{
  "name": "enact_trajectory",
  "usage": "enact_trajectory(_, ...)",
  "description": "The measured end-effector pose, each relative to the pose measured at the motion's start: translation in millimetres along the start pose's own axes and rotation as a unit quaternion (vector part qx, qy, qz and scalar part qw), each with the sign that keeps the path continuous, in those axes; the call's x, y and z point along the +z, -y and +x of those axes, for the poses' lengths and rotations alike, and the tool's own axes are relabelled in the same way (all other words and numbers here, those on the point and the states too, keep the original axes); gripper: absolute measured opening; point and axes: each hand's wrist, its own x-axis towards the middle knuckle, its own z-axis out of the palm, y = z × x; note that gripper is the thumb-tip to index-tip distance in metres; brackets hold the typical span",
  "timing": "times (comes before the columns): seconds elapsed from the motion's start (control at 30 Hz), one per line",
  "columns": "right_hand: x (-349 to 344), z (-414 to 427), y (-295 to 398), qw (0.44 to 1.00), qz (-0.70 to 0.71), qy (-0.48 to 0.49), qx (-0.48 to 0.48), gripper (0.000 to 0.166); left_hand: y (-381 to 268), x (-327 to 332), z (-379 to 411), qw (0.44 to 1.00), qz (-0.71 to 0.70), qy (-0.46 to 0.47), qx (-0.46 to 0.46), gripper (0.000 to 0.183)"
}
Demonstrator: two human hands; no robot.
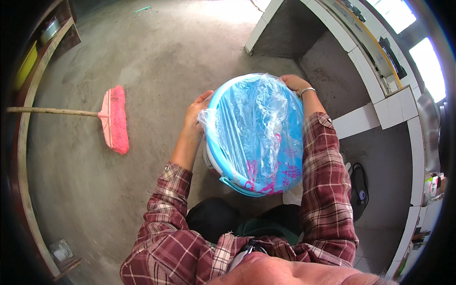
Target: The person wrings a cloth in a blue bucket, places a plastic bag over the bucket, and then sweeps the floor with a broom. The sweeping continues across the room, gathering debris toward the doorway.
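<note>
A light-blue plastic bucket (pixel 211 137) stands in front of my knees, its handle (pixel 242 190) hanging down on the near side. Clear plastic film (pixel 265 107) with pink printing lies wrinkled across the bucket's mouth and laps over the rim. At the left rim, my left hand (pixel 196 112) has its fingers closed on the film's bunched edge. On the far right rim, my right hand (pixel 295 83) grips the film along the edge; its fingertips are partly hidden. A bracelet (pixel 307 92) circles my right wrist.
A pink broom (pixel 115 119) lies to the left, its wooden handle (pixel 53 111) reaching a low shelf edge (pixel 25 149). White-tiled counter supports (pixel 356 121) bound the right side. A black cable (pixel 361 178) sits in the lower recess. A green stick-like object (pixel 142 9) lies far off on the concrete floor.
</note>
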Motion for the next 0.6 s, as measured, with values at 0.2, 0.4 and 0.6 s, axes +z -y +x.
enact_trajectory(0.2, -11.9, -14.2, 31.6, 0.933, -0.119, -0.339, 0.021, 0.021, 16.2, -5.8, 2.4, 0.995, 0.081, 0.012, 0.058, 0.011)
enact_trajectory(0.4, 37.1, -149.0, 233.1, 0.927, 0.046, -0.222, -0.299, 0.015, 5.9, -16.5, -12.0, 0.963, 0.221, -0.016, 0.156, 0.018)
enact_trajectory(0.6, 104.8, -209.6, 280.4, 0.930, -0.288, -0.038, -0.225, 0.037, 20.8, -13.1, -14.0, 0.964, 0.158, 0.009, 0.213, 0.013)
